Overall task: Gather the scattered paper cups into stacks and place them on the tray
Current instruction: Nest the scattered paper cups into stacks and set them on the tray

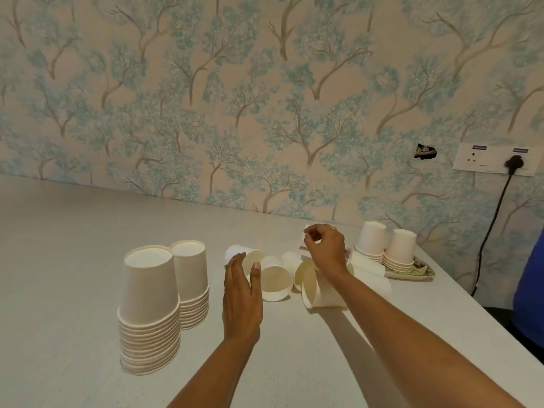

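Loose cups [275, 278] lie on their sides on surface [73, 260], between tall stacks [150, 304] and tray [424, 271]. Left grip [242, 293] flat, fingers straight, empty, beside cup. Right grip [326, 251] curled over pile; hold unclear. Best: pinch walls lightly, align mouths, nest without crushing.

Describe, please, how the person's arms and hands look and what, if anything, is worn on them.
Both forearms are bare as far as the frame shows, with no sleeves, watch or bracelet. The right hand wears a small gold-coloured ring on one of its fingers. The left hand shows no ring, and its thumbnail is short and looks unpainted.
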Motion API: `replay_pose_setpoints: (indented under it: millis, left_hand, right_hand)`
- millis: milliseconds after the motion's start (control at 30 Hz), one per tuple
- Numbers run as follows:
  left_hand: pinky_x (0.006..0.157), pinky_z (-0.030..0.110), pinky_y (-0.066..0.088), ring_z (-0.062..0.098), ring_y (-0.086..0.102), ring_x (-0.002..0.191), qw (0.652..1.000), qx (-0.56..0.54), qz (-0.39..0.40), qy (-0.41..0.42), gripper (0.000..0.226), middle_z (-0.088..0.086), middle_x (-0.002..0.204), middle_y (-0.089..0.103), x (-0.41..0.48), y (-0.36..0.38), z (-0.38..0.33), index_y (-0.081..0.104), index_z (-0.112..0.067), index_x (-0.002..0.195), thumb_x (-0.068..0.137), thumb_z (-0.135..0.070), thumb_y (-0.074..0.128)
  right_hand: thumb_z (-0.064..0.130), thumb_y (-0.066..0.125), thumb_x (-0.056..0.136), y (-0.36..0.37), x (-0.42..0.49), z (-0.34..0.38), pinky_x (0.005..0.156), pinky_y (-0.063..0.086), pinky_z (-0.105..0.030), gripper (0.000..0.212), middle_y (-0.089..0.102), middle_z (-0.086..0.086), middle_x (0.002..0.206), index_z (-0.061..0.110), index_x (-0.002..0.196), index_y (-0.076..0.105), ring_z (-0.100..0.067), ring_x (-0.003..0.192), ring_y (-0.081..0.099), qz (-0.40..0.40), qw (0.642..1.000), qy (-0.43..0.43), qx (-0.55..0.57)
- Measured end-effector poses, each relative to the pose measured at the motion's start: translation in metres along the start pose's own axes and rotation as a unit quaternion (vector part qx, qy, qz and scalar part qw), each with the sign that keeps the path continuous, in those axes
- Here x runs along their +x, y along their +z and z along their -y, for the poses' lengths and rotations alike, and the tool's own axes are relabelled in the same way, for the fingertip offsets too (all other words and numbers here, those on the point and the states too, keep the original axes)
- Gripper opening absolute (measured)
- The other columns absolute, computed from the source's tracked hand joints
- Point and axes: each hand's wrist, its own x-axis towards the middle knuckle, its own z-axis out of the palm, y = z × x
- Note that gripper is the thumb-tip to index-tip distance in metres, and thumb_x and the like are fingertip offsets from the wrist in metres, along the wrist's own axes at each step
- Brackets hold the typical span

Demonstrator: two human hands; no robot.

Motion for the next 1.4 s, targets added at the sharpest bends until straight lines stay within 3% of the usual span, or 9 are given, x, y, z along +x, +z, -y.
replay_pose_setpoints:
  millis: [267, 400, 567, 667, 767, 867, 1067, 1267, 1400]
  left_hand:
    - [0.108, 0.041, 0.03, 0.023, 0.036, 0.131, 1.0, -0.018, 0.005, -0.018, 0.048, 0.002, 0.148, 0.031, 0.011, 0.012, 0.005, 0.028, -0.027, 0.138, 0.092, -0.04, 0.035]
    - [0.112, 0.049, 0.027, 0.023, 0.031, 0.135, 0.998, -0.056, -0.015, -0.029, 0.047, 0.002, 0.148, 0.031, 0.011, 0.012, 0.007, 0.031, -0.029, 0.134, 0.09, -0.043, 0.033]
    - [0.11, 0.046, 0.029, 0.01, 0.035, 0.116, 0.992, -0.104, -0.03, -0.059, 0.043, -0.006, 0.141, 0.036, 0.01, 0.011, 0.003, 0.032, -0.045, 0.117, 0.076, -0.057, 0.03]
    - [0.109, 0.047, 0.031, 0.012, 0.036, 0.118, 0.991, -0.106, -0.04, -0.07, 0.044, -0.006, 0.142, 0.035, 0.012, 0.012, 0.008, 0.033, -0.046, 0.116, 0.075, -0.059, 0.03]
    - [0.105, 0.044, 0.033, 0.012, 0.037, 0.115, 0.99, -0.11, -0.043, -0.074, 0.042, -0.01, 0.135, 0.037, 0.012, 0.013, 0.009, 0.032, -0.048, 0.114, 0.074, -0.061, 0.029]
    - [0.103, 0.043, 0.034, 0.009, 0.035, 0.111, 0.99, -0.118, -0.04, -0.069, 0.039, -0.016, 0.125, 0.037, 0.01, 0.014, 0.009, 0.031, -0.051, 0.11, 0.073, -0.063, 0.029]
    - [0.106, 0.049, 0.036, 0.015, 0.039, 0.119, 0.991, -0.112, -0.037, -0.07, 0.061, -0.006, 0.138, 0.039, 0.01, 0.013, 0.008, 0.035, -0.036, 0.128, 0.073, -0.062, 0.029]
    - [0.105, 0.049, 0.037, 0.018, 0.04, 0.121, 0.993, -0.093, -0.027, -0.066, 0.035, -0.007, 0.137, 0.039, 0.012, 0.014, 0.011, 0.033, -0.042, 0.123, 0.089, -0.047, 0.039]
    - [0.105, 0.046, 0.038, 0.013, 0.038, 0.118, 0.992, -0.111, -0.025, -0.055, 0.03, -0.018, 0.126, 0.034, 0.013, 0.013, 0.009, 0.028, -0.06, 0.105, 0.086, -0.047, 0.047]
  right_hand:
    - [0.026, 0.062, 0.083, 0.018, 0.065, -0.045, 0.096, 0.039, -0.038, 0.055, 0.048, -0.015, 0.133, 0.008, 0.131, 0.042, -0.031, 0.125, 0.041, 0.189, 0.95, 0.024, -0.248]
    - [0.028, 0.061, 0.085, 0.028, 0.085, -0.054, 0.1, 0.037, -0.041, 0.064, 0.042, -0.016, 0.139, 0.007, 0.137, 0.032, -0.032, 0.131, 0.035, 0.224, 0.93, 0.041, -0.287]
    - [0.034, 0.063, 0.084, 0.04, 0.099, -0.059, 0.104, 0.035, -0.044, 0.076, 0.037, -0.016, 0.142, 0.009, 0.142, 0.021, -0.032, 0.133, 0.032, 0.279, 0.903, 0.062, -0.319]
    - [0.036, 0.065, 0.082, 0.048, 0.098, -0.064, 0.107, 0.033, -0.048, 0.079, 0.033, -0.013, 0.145, 0.011, 0.141, 0.019, -0.031, 0.137, 0.024, 0.308, 0.887, 0.059, -0.34]
    - [0.038, 0.064, 0.083, 0.051, 0.095, -0.064, 0.106, 0.028, -0.051, 0.081, 0.029, -0.008, 0.148, 0.013, 0.143, 0.016, -0.029, 0.14, 0.018, 0.303, 0.875, 0.053, -0.374]
    - [0.041, 0.062, 0.083, 0.051, 0.093, -0.064, 0.105, 0.03, -0.053, 0.077, 0.033, -0.009, 0.144, 0.014, 0.141, 0.019, -0.03, 0.136, 0.025, 0.284, 0.871, 0.045, -0.399]
    - [0.03, 0.064, 0.082, 0.045, 0.095, -0.068, 0.101, 0.034, -0.051, 0.067, 0.04, -0.01, 0.137, 0.012, 0.136, 0.03, -0.03, 0.129, 0.032, 0.29, 0.865, 0.052, -0.406]
    - [0.033, 0.074, 0.07, 0.033, 0.091, -0.08, 0.092, 0.045, -0.041, 0.065, 0.056, -0.008, 0.121, 0.015, 0.124, 0.042, -0.028, 0.112, 0.052, 0.288, 0.859, 0.041, -0.42]
    - [0.036, 0.077, 0.068, 0.025, 0.09, -0.058, 0.085, 0.045, -0.038, 0.069, 0.059, -0.011, 0.119, 0.014, 0.124, 0.044, -0.03, 0.108, 0.056, 0.201, 0.933, 0.049, -0.294]
